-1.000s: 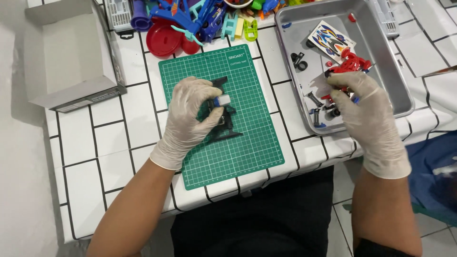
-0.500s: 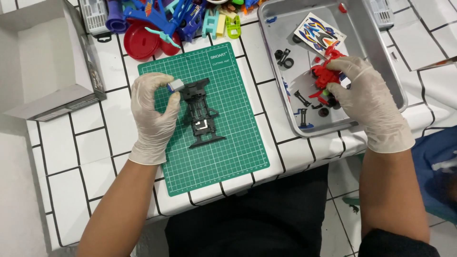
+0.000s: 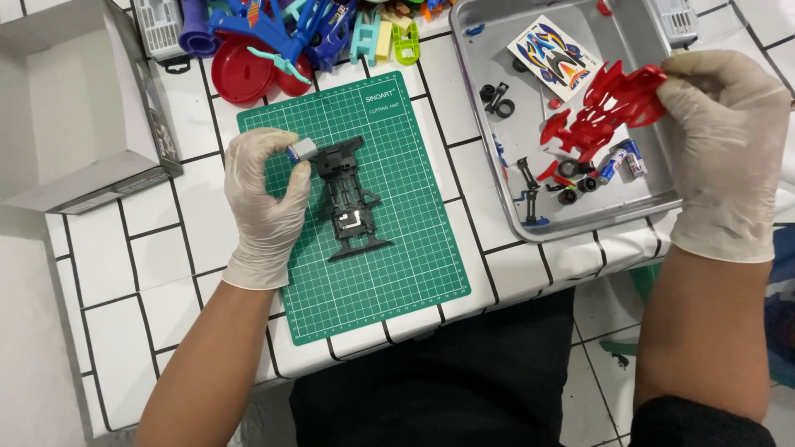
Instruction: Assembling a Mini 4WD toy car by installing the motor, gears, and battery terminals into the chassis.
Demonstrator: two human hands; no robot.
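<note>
Fingers of right hand (image 3: pixel 729 149) pinch red body shell (image 3: pixel 609 103), tips hidden; left hand (image 3: pixel 265 203) grips small motor (image 3: pixel 302 150).

On my left hand (image 3: pixel 265 207) and my right hand (image 3: pixel 729 141) I wear thin, whitish, slightly wrinkled latex gloves that end at the wrists. My forearms are bare below them. A dark sleeve cuff (image 3: pixel 704 422) shows near my right elbow.

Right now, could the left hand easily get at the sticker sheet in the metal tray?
Probably not easily: the left hand is holding a small grey part at the black chassis, and the sticker sheet lies far across in the tray.
</note>
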